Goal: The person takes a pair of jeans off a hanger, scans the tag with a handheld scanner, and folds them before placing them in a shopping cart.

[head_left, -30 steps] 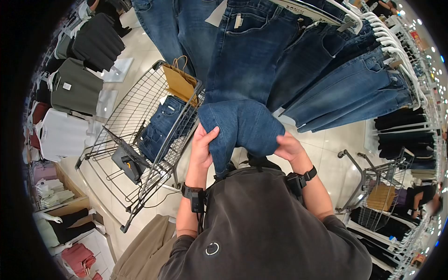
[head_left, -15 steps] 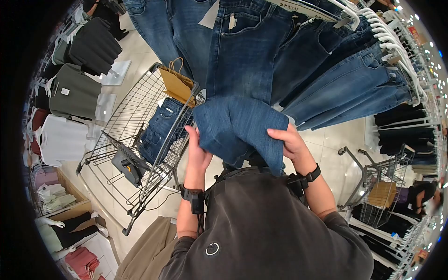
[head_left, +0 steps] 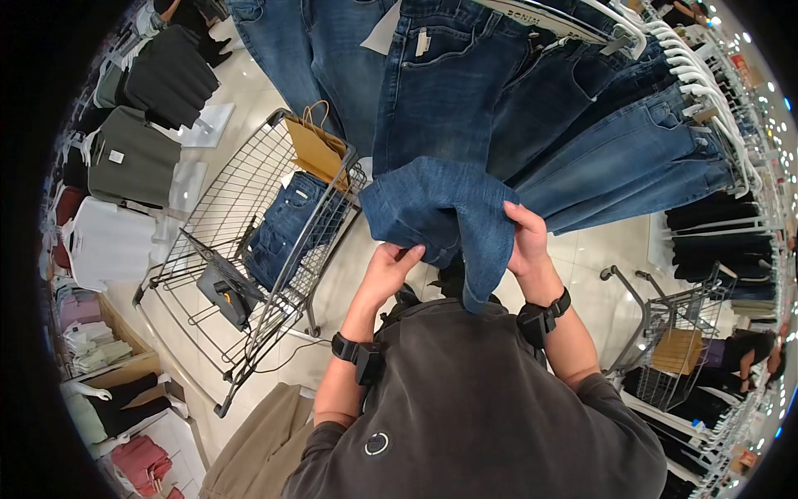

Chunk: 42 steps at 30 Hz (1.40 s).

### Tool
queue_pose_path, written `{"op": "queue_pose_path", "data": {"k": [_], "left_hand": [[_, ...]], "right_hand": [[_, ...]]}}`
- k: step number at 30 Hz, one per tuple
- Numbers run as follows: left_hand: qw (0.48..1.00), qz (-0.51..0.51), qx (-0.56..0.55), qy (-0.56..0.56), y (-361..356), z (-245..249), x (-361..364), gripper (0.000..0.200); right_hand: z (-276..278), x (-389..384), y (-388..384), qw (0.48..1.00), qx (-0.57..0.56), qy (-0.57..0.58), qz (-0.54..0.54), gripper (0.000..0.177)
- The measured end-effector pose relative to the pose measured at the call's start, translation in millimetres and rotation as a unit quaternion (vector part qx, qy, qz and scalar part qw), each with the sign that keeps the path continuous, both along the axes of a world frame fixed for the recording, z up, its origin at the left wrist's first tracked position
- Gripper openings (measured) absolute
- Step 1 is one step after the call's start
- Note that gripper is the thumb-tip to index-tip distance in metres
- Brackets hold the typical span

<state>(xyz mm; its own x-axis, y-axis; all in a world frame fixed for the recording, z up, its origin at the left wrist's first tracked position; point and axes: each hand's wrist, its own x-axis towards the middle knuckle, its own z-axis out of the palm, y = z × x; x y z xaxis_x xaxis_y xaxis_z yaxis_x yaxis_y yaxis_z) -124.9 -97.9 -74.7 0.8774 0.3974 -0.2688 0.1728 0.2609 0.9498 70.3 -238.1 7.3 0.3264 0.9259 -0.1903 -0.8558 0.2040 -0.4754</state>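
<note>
A pair of blue jeans (head_left: 445, 100) hangs from the rack in front of me, with its lower legs (head_left: 432, 195) lifted and folded over towards me. My left hand (head_left: 395, 268) pinches the lower left edge of the folded denim between thumb and fingers. At the right side of the cloth, my right hand (head_left: 528, 241) grips the fabric, thumb on top and the fingers partly hidden behind it. One end of a leg (head_left: 486, 287) droops between my hands near my chest.
A wire shopping cart (head_left: 195, 333) at left holds folded jeans (head_left: 287, 220), a grey bag (head_left: 229, 295) and a brown paper bag (head_left: 316, 148). More jeans (head_left: 632, 158) hang at right. Another cart (head_left: 640, 358) and a person (head_left: 740, 353) are at far right.
My left hand has moved right and inward, closing on the lower edge of the denim. My right hand has risen slightly, and the folded legs have shifted a little right.
</note>
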Motion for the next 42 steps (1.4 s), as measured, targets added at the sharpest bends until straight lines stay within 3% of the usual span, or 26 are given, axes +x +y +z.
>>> {"op": "queue_pose_path", "data": {"k": [1,7,11,14,17,22,26,30,36,42], "left_hand": [[1.000,0.014,0.002,-0.008,0,-1,0,0.039],[0.958,0.108,-0.241,-0.113,1,28,-5,0.035],[0.932,0.118,-0.294,-0.178,4,33,-7,0.035],[0.925,0.135,-0.297,-0.197,7,32,-8,0.034],[0.919,0.182,-0.297,-0.186,9,34,-7,0.032],[0.908,0.209,-0.311,-0.186,15,36,-12,0.030],[0.904,0.222,-0.313,-0.186,13,34,-14,0.027],[0.923,0.223,-0.265,-0.168,8,34,-20,0.034],[0.945,0.198,-0.239,-0.104,-1,26,-35,0.031],[0.939,0.208,-0.268,-0.056,-19,14,-50,0.026]], "right_hand": [[-4,3,-1,1.000,-0.001,0.000,-0.003,0.040],[-27,18,-6,0.995,-0.064,0.023,-0.074,0.049],[-42,14,-8,0.995,-0.094,0.019,-0.018,0.048],[-54,0,-14,0.994,-0.081,0.011,0.073,0.051],[-58,-13,-23,0.993,-0.096,-0.004,0.069,0.051],[-68,-4,-36,0.988,-0.106,0.110,0.000,0.048],[-52,0,-43,0.987,-0.098,0.127,-0.011,0.046],[-39,-20,-42,0.986,-0.152,-0.063,0.032,0.049],[-47,-40,-53,0.966,-0.234,-0.101,-0.041,0.039],[-54,-50,-64,0.899,-0.356,-0.240,-0.090,0.031]]}}
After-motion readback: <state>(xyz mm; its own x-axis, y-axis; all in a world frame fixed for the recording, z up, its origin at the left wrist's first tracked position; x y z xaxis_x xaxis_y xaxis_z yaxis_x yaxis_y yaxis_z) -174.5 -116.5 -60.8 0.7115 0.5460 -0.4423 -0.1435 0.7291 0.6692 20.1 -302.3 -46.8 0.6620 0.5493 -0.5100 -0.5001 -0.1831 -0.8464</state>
